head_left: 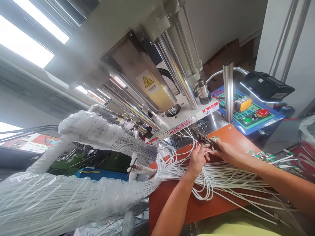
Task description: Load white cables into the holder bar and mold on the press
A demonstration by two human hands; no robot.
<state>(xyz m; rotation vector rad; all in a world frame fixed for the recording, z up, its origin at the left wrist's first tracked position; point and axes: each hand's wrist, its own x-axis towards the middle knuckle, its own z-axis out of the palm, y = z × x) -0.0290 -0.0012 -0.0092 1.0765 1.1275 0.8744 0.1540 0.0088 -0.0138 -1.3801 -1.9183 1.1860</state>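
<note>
My left hand (198, 160) is closed in a pinch on a white cable (194, 139) close to the front of the press. Just right of it, my right hand (220, 149) is closed around the outer end of a dark, narrow metal mould plate (204, 139). Something pale wraps one of its fingertips. The plate's far end reaches in under the press head. Several white cables run from the plate area into a loose bundle (172, 170) on the orange-brown table (169, 203). The fingers partly hide the cable ends.
The press head, a white plate (182, 126) on steel columns, hangs over the metal bed (216, 123). A blue control panel (256, 114) with a red stop button (262, 113) stands right. Cable ends with green-and-white tips (268, 157) lie rightward. Plastic-wrapped cable bundles (81, 200) fill the left.
</note>
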